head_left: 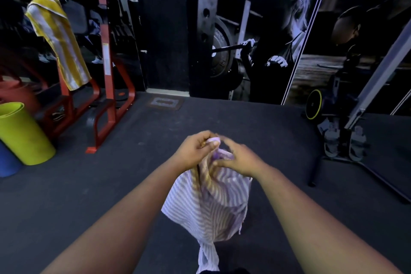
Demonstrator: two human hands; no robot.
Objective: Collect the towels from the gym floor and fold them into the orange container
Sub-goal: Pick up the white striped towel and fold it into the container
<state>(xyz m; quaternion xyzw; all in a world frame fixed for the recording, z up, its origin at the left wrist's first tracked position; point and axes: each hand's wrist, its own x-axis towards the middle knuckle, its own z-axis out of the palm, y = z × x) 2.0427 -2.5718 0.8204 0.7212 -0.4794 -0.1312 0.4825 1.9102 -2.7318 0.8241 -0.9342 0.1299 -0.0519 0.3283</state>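
Observation:
A purple-and-white striped towel [213, 202] hangs in front of me above the dark floor. My left hand [193, 151] pinches its top edge between thumb and fingers. My right hand [240, 159] sits just to the right, its fingers on the bunched cloth near the top; the fingertips are blurred. A yellow-and-white striped towel [59, 40] is draped over a red machine frame [106, 87] at the far left. No orange container is in view.
A lime-green rolled mat [22, 133] and a blue roll [7, 162] lie at the left. A bench stand with grey bars [347, 147] stands at the right. A wall mural [255, 29] closes the back. Dark rubber floor [100, 184] spreads around me.

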